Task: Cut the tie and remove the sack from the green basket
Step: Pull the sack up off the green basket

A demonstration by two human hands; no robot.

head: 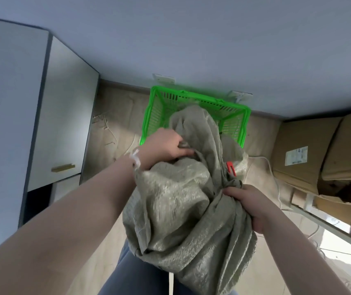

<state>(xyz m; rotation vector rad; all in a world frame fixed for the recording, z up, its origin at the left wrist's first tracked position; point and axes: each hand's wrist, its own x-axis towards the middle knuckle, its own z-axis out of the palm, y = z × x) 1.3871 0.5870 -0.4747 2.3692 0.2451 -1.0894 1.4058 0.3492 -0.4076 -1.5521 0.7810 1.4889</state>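
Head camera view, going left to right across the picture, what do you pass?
White cabinet → left hand → woven sack → right hand → cardboard boxes.

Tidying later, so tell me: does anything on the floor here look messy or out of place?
Yes. Loose straw-like strands lie scattered on the floor left of the green basket, and a white cable trails loose on the right.
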